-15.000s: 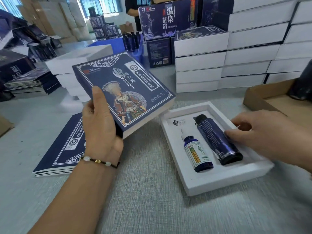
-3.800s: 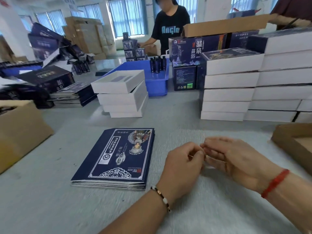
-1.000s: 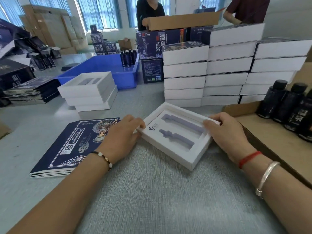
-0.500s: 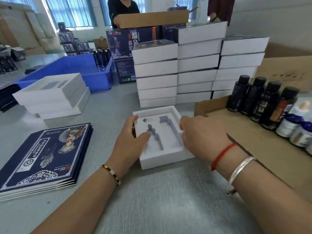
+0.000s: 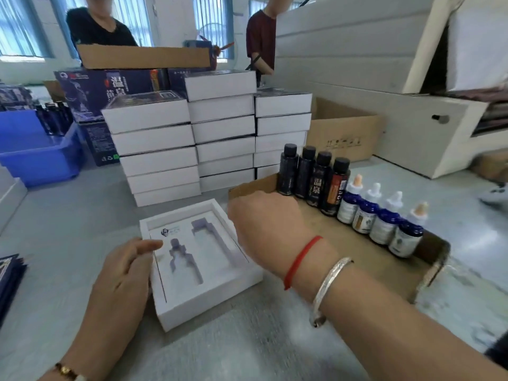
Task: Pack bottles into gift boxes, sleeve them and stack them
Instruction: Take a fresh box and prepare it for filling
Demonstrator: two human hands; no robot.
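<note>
A white gift box tray (image 5: 209, 306) with two empty bottle-shaped cutouts lies on the grey table in front of me. My left hand (image 5: 121, 273) rests against its left wall, with the thumb lying over the rim. My right hand (image 5: 264, 218) hovers over the tray's far right corner, back up, fingers bent down and mostly hidden; nothing shows in it. Just beyond it, a shallow cardboard tray (image 5: 371, 259) holds several tall dark bottles (image 5: 313, 177) and several small blue dropper bottles (image 5: 382, 218), all upright in a row.
Stacks of sleeved white boxes (image 5: 220, 127) stand behind the gift box tray. A blue crate (image 5: 41, 155) sits far left and flat dark sleeves (image 5: 11, 276) lie at the left edge. An open carton (image 5: 343, 133) and a white machine (image 5: 384, 78) are right. Two people stand at the back.
My right hand has let go of the tray's right edge and moved up and right toward the cardboard tray. My left hand slid back along the left wall. The view swung right.
</note>
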